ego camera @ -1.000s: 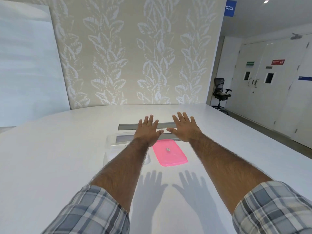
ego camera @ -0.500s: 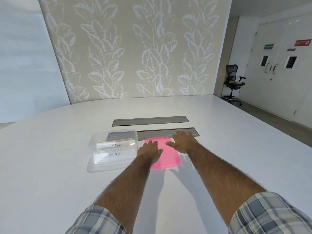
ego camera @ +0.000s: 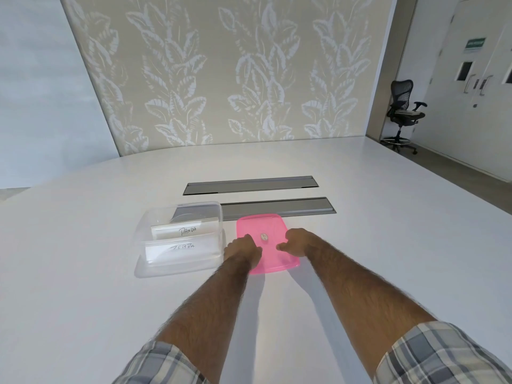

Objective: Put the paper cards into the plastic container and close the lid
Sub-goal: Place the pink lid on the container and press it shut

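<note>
While curled loosely, left hand and right hand resting on pink lid, gripping nothing. Clear plastic container with paper cards just left.

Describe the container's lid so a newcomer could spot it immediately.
On the white table, just in front of the nearer grey slot, lies the flat lid, right of the clear container. Both hands rest on it; it's the only pink thing.

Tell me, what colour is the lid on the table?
Pink, and see-through. The lid shows best in the head view.
</note>
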{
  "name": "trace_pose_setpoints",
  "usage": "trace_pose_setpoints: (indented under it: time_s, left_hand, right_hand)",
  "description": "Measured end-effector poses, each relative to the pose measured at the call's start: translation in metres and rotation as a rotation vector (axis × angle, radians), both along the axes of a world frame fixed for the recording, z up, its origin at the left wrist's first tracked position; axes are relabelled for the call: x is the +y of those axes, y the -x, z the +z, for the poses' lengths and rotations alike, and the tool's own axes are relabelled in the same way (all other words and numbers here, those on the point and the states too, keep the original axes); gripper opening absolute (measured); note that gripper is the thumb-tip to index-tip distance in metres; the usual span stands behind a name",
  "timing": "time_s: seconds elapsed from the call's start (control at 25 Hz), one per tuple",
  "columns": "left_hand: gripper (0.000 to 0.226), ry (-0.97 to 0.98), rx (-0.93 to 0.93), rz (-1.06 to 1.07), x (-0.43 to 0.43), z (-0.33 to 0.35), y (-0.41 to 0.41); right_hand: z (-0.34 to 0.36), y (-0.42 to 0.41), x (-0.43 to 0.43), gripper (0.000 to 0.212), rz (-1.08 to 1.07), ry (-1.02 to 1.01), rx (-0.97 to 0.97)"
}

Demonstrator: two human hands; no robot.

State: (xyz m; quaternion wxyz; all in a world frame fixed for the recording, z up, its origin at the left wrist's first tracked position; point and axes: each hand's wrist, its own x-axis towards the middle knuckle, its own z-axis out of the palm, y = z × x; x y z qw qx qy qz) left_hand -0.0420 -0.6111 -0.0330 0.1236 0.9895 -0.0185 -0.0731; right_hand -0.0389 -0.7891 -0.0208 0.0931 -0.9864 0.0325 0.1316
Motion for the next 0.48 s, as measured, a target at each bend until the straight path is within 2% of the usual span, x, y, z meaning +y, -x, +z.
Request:
trace_pose_setpoints:
  time_s: [0.24, 0.48]
  left_hand:
    - [0.046, -0.020, -0.014, 0.005, -0.005, -0.002, -0.001]
    - [0.053, 0.300, 0.041, 0.048, -0.002, 0.000, -0.015]
  right_hand:
    - [-0.008, -0.015, -0.004, 0.046, -0.120, -0.211, -0.040]
    - [-0.004, -0.016, -0.008, 0.035, -0.320, -0.494, -0.107]
